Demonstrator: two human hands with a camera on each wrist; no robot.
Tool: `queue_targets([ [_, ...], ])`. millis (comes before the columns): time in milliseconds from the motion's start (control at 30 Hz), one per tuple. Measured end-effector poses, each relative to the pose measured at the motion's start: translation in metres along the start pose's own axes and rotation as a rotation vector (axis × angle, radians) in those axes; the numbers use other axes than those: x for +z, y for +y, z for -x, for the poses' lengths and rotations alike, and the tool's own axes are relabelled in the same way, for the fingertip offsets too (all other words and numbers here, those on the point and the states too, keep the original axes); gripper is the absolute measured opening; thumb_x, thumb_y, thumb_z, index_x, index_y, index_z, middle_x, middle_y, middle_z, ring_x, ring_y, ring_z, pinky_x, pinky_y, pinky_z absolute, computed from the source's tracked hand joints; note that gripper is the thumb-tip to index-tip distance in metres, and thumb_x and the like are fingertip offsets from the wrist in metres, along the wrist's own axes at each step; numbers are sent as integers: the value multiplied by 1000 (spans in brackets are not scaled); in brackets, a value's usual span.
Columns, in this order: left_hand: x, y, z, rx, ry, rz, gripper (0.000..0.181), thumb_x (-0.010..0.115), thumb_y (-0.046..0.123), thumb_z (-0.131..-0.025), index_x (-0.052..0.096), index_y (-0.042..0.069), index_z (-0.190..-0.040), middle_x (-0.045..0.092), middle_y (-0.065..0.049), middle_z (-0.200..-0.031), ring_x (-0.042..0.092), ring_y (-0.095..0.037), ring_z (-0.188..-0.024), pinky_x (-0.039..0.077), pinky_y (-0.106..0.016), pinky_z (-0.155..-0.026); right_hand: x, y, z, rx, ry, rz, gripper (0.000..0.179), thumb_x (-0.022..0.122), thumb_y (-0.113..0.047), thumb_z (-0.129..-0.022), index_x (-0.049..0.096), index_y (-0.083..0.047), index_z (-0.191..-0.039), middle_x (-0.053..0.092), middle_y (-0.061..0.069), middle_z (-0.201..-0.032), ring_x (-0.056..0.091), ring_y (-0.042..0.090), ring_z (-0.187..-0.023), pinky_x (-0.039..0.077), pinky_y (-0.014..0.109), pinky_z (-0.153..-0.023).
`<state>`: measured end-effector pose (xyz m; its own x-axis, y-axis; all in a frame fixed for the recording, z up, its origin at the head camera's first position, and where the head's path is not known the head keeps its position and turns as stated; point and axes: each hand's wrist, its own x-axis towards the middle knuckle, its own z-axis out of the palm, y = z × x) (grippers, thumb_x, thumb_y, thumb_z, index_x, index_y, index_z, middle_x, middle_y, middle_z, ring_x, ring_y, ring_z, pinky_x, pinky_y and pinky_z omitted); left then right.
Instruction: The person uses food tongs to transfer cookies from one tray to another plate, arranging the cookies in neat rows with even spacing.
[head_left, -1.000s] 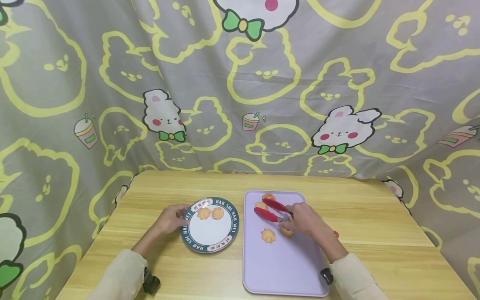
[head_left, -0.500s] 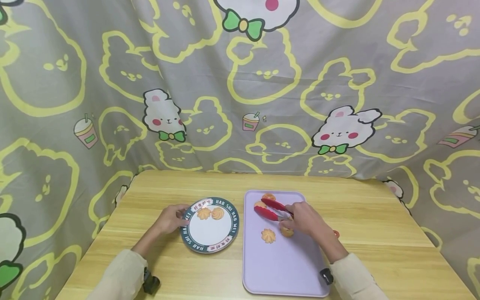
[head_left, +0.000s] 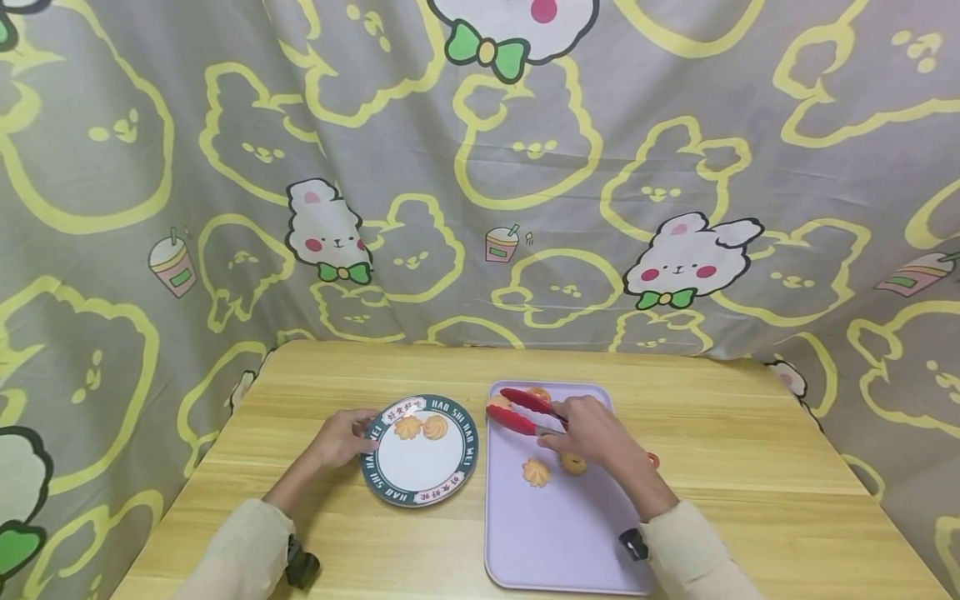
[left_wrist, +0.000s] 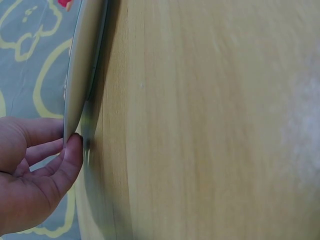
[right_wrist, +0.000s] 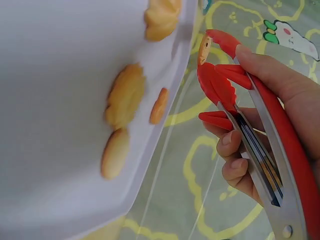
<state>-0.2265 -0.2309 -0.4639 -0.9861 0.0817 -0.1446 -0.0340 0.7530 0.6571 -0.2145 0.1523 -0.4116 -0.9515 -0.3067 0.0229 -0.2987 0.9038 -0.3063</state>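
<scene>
My right hand (head_left: 588, 432) grips red tongs (head_left: 525, 410) over the far left corner of a lavender tray (head_left: 562, 533). The tong tips pinch a small orange cookie (head_left: 498, 402), which the right wrist view also shows between the red tips of the tongs (right_wrist: 220, 80) as a cookie (right_wrist: 204, 50). Three more cookies lie on the tray (head_left: 537, 472) (head_left: 573, 463) (head_left: 538, 391). My left hand (head_left: 341, 437) holds the left rim of a round plate (head_left: 420, 479) that carries two cookies (head_left: 408, 427) (head_left: 435, 426). The thumb (left_wrist: 75, 150) touches the plate's edge (left_wrist: 82, 75).
Plate and tray sit side by side on a light wooden table (head_left: 750, 467). A grey cloth with yellow rabbit outlines (head_left: 525, 208) hangs close behind and around the table's sides. Bare tabletop lies right of the tray and along the far edge.
The tongs closed on the cookie at the tray's far end, and my right hand has carried it up and left toward the plate. The left hand has stayed on the plate's rim.
</scene>
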Motion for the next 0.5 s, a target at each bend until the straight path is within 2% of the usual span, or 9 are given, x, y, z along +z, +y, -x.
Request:
queue_targets([
  [100, 0, 0, 0, 2, 1, 5, 50, 71, 4, -78, 59, 3, -126, 65, -13, -104, 60, -25, -93, 54, -31, -69, 0, -9, -3, 1, -2, -19, 40, 80, -38, -72, 69, -8, -96, 49, -1, -61, 44, 14, -61, 34, 24, -52],
  [233, 0, 0, 0, 7, -1, -1, 49, 71, 4, -78, 59, 3, -126, 64, -13, -103, 60, -24, -92, 54, -31, -69, 1, -23, -8, -4, 0, -27, 40, 81, -39, -71, 68, -9, -94, 61, 1, -70, 48, 14, -64, 41, 22, -54],
  [367, 0, 0, -1, 3, -4, -7, 50, 71, 5, -78, 59, 3, -126, 64, -13, -104, 60, -24, -92, 54, -31, -69, 2, -39, -13, -19, -19, -7, 45, 80, -41, -71, 70, -9, -102, 66, 3, -85, 51, 14, -70, 45, 23, -59],
  [500, 0, 1, 0, 7, -7, -6, 49, 71, 5, -78, 58, 2, -126, 64, -15, -105, 60, -26, -93, 54, -31, -69, 5, -56, -17, -64, -53, 2, 51, 79, -42, -72, 70, -9, -110, 63, 3, -81, 49, 15, -71, 43, 23, -56],
])
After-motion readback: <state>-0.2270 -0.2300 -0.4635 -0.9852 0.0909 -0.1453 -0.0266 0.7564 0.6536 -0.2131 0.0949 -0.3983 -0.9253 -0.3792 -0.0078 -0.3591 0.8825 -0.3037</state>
